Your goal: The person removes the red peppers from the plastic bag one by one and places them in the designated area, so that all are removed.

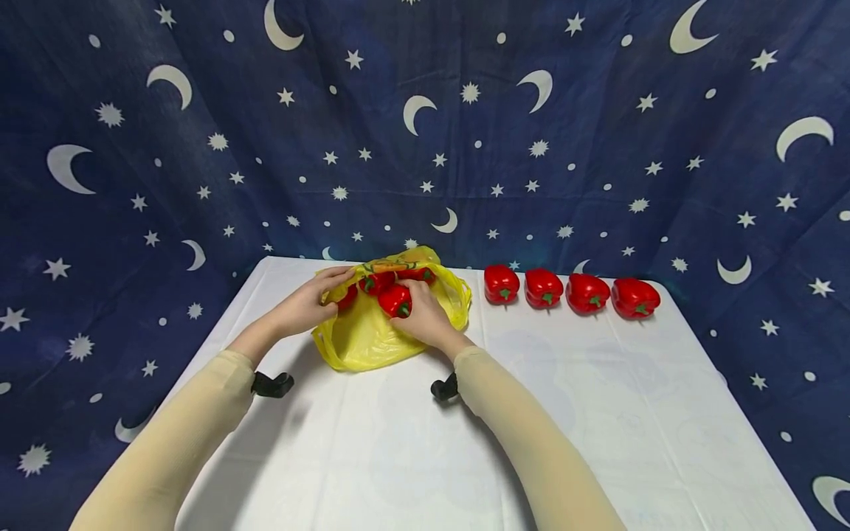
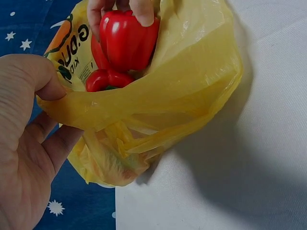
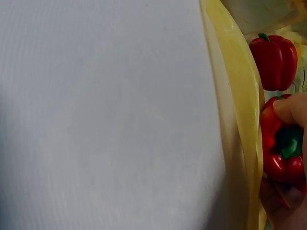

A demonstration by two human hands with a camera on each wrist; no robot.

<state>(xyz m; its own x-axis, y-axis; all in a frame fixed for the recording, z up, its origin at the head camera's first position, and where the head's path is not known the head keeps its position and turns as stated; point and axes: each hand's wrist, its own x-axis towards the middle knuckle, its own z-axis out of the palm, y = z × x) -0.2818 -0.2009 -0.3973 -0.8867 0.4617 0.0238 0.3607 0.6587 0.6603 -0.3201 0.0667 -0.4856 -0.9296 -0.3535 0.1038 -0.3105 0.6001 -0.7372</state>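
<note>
Landmark: the crinkled yellow plastic bag [image 1: 388,324], lying open-mouthed at the far middle of the white-clothed table [image 1: 598,413].
Left hand: the left hand [image 1: 308,304] pinches the bag's upper rim between thumb and curled fingers, lifting the mouth open; the left wrist view shows the film bunched under the thumb [image 2: 45,76].
Right hand: the right hand [image 1: 425,317] is closed round a glossy red bell pepper with a green stem [image 1: 395,300], fingertips [image 2: 143,12] wrapped over it, right at the bag's mouth.
Held pepper: smooth, shiny, lobed and firm-looking; stem turned toward the palm in the right wrist view [image 3: 280,153].
Inside the bag: more red peppers [image 2: 103,79] just behind the held one; how many cannot be told.
Right of the bag: four red peppers in a row [image 1: 571,291], well apart from it.
Risk: the thin film may slip from the pinch and sag over the mouth; the slick pepper could slide from the fingers and roll across the cloth.
</note>
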